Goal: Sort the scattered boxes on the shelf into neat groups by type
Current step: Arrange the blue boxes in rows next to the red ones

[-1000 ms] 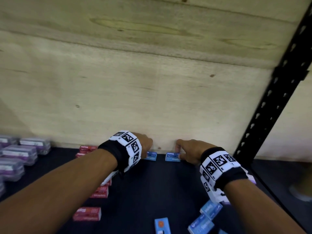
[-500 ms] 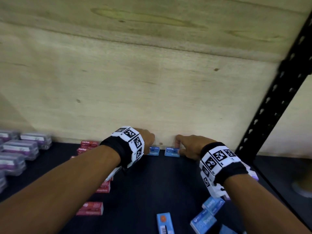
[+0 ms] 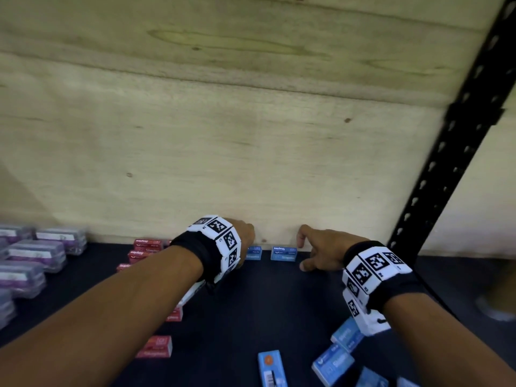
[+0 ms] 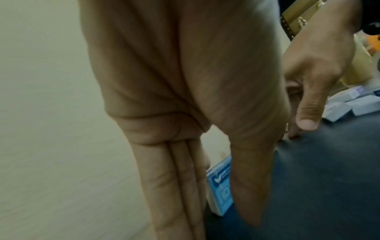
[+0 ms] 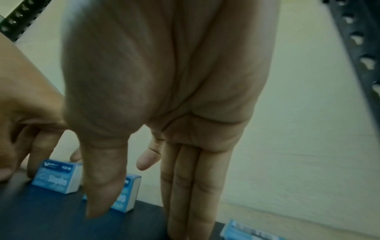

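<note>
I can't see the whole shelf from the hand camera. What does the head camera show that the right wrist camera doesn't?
Only the head camera shows the red boxes, the purple packs at the left, and loose blue boxes at the front. Only the right wrist camera shows the right hand's palm with straight fingers holding nothing, and the side of another blue box at the bottom edge. Both show the two blue staple boxes by the wooden back wall, the left hand beside them, and the black post.
</note>
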{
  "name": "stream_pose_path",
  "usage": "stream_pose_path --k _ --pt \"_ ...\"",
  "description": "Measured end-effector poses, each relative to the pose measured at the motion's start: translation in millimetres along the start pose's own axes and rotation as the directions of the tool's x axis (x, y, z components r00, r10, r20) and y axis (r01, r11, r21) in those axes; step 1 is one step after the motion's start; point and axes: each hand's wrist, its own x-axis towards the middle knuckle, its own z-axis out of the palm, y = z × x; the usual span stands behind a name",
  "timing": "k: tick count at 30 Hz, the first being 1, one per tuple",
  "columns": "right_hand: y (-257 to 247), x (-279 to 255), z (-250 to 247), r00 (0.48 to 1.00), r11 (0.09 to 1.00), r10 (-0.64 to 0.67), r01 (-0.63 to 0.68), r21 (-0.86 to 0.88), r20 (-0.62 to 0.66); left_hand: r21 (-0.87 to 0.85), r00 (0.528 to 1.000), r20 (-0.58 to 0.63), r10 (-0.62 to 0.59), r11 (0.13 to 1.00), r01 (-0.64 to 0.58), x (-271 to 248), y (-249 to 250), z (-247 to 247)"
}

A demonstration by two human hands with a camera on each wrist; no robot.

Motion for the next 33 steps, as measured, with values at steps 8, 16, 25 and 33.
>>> stream_pose_path --k 8,16,25,33 --pt "12.2 -30.6 -5.2 0.995 0.995 -0.097 0.097 0.017 0.021 -0.065 0.993 -0.116 -0.032 0.998 0.024 -39.0 -0.5 -8.6" --pt "14.3 -70.5 5.8 0.973 0.993 -0.104 0.113 -0.032 0.205 -0.191 0.923 0.106 0.371 0.918 -0.347 -94.3 55.4 -16.5" --pt "20.5 -95.4 21.9 0.967 0.993 -0.048 0.072 -0.088 0.252 -0.183 0.844 0.148 0.515 0.853 -0.488 -112.3 77.3 4.2" --pt "19.2 -98.9 25.2 0.99 0.99 -0.03 0.048 -0.134 0.136 -0.222 0.859 0.059 0.509 0.846 -0.486 -109.5 68.0 15.5"
